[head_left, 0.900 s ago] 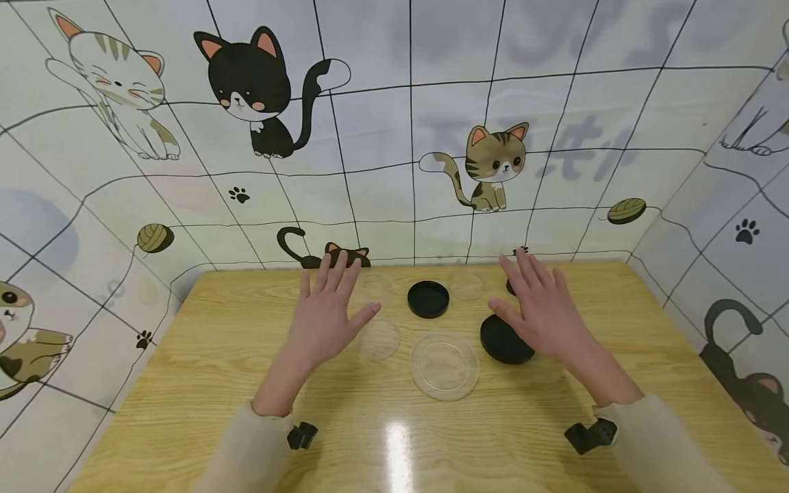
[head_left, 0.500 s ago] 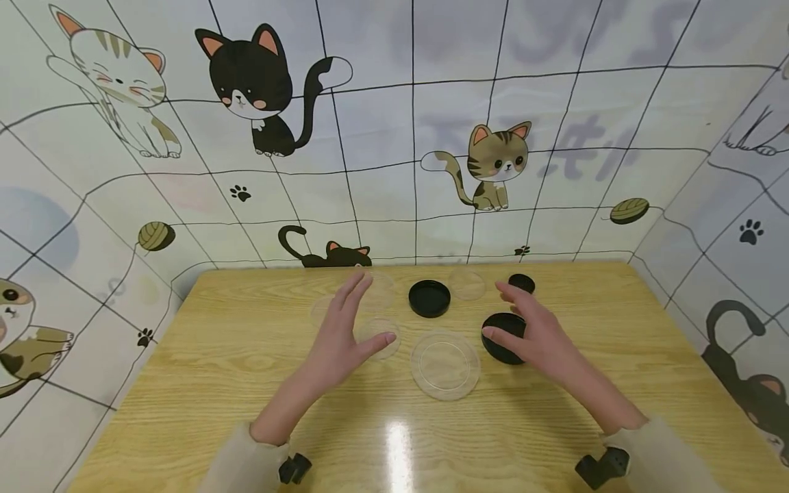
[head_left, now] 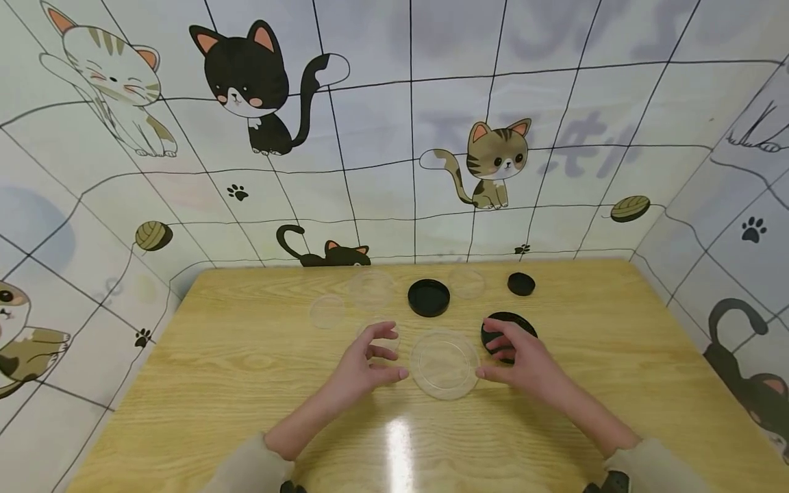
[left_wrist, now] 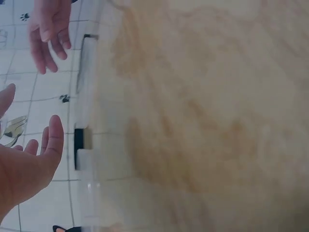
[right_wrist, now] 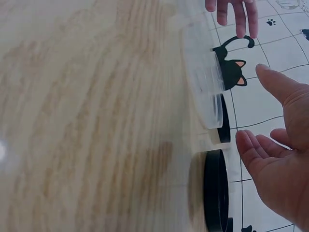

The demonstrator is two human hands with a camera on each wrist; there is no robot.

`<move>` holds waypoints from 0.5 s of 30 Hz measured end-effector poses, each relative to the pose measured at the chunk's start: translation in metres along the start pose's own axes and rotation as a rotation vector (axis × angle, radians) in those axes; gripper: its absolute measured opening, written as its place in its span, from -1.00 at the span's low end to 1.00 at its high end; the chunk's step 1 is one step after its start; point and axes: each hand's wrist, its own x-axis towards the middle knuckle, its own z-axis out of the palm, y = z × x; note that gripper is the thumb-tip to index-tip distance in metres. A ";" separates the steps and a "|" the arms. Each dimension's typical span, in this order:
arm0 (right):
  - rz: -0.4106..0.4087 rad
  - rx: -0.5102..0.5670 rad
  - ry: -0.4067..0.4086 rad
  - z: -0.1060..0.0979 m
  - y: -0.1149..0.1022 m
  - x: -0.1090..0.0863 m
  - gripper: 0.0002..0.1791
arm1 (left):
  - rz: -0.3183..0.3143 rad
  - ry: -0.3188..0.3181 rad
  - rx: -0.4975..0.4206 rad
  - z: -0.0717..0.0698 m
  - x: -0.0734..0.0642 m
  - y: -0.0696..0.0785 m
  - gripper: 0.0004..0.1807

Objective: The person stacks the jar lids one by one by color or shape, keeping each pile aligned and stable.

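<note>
Plastic dish (head_left: pixel 444 365) between both hands (head_left: pixel 359 370) (head_left: pixel 531 364)

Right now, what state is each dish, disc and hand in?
Left hand: in the air, fingers bent, holding nothing.
Right hand: in the air, fingers bent, holding nothing.
Large black dish: open side up, partly hidden.
Middle black dish: open side up, empty.
Small black dish: flat, way up unclear.
Large clear disc: flat, nothing on it.
Smaller clear discs: flat.

Head view: bright, even; glare (head_left: pixel 399 453) on table (head_left: pixel 216 383) at 6 o'clock. Left wrist view: dim, table blurred. Right wrist view: glare at 9 o'clock.
</note>
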 end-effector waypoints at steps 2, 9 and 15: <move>0.011 0.003 -0.012 0.003 0.002 -0.001 -0.11 | -0.008 -0.001 0.022 0.004 0.000 -0.008 -0.21; 0.048 -0.009 -0.056 0.015 0.007 -0.005 -0.10 | -0.050 0.034 0.107 0.018 -0.002 -0.020 -0.28; 0.091 0.010 -0.097 0.020 0.009 -0.006 -0.03 | -0.048 0.038 0.074 0.026 0.000 -0.020 -0.18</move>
